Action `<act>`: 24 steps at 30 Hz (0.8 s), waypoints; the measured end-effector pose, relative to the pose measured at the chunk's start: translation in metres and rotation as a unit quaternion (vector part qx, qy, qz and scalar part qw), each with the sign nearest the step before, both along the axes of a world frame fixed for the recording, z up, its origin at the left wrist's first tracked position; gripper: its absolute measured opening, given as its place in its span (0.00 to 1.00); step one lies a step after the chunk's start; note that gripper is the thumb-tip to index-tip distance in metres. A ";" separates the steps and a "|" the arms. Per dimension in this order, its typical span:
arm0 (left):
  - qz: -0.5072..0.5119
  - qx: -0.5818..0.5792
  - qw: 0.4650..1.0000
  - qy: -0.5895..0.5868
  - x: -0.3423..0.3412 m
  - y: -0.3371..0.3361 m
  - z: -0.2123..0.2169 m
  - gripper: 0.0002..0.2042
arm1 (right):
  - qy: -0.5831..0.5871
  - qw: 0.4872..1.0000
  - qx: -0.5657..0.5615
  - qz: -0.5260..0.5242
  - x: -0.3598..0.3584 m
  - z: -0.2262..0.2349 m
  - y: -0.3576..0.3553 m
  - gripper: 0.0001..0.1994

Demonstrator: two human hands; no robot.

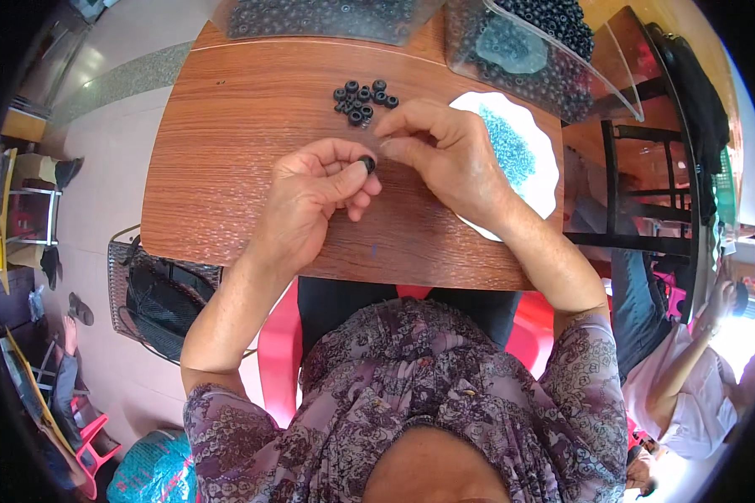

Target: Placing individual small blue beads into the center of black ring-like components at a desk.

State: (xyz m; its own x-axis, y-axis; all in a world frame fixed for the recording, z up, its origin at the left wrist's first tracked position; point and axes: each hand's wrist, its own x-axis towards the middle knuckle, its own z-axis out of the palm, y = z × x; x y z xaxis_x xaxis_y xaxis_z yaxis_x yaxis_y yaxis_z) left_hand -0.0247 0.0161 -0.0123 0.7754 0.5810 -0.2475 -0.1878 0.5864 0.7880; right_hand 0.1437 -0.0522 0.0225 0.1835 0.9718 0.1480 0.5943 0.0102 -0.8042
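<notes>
Over the wooden table [226, 159], my left hand [302, 201] pinches a small black ring-shaped part [367, 163] between thumb and fingertips. Close by on the right, my right hand [453, 155] has its thumb and forefinger brought together; whatever lies between them is too small to make out. Just beyond both hands sits a loose cluster of black round parts [361, 99] with holes in their middles. A white scalloped plate [550, 172] lies beside my right wrist, partly hidden by it, and bears many tiny light-blue pieces [507, 142].
Two clear bins full of black parts stand at the far edge: one bin [319, 21] in the middle, another [562, 92] at right. A basket with a black bag [164, 298] is left of the table. Another person [688, 386] sits at right, near a black rack [646, 184].
</notes>
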 end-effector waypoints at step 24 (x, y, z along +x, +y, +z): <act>0.045 -0.015 0.997 -0.053 -0.013 0.010 -0.018 0.07 | -0.353 0.930 0.051 0.085 0.013 -0.034 0.046 0.06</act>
State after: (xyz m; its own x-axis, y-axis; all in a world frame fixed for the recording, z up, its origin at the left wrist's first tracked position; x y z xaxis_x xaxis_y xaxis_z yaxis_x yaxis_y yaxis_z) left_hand -0.0382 0.0258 -0.0300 0.7430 0.6431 -0.1853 -0.3226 0.5867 0.7427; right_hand 0.1569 -0.0067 -0.0119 -0.1492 0.9524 0.2658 0.9572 0.2066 -0.2028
